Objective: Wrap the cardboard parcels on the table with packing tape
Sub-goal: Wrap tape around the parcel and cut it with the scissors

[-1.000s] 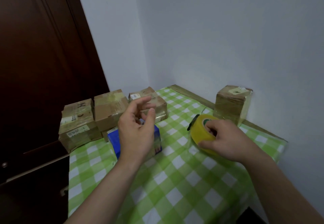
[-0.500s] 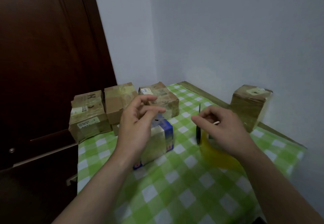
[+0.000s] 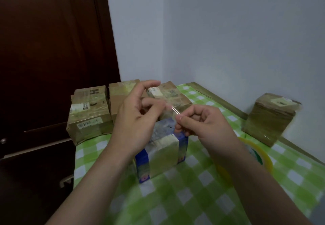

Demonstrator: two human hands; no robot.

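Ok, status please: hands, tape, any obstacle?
Right hand pinches clear tape strip; left hand at other end, grip blurred. Strip above blue box. Nothing between.

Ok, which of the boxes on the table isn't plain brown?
The blue box nearest the camera, with a band of tape round it; the other four parcels are brown cardboard.

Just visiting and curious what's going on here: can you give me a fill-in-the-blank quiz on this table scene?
The left hand and right hand pinch a clear strip of ____.
The tablecloth is checked white and ____.
The yellow tape roll lies by the ____ forearm.
The box below the hands is coloured ____.
Missing: tape; green; right; blue.
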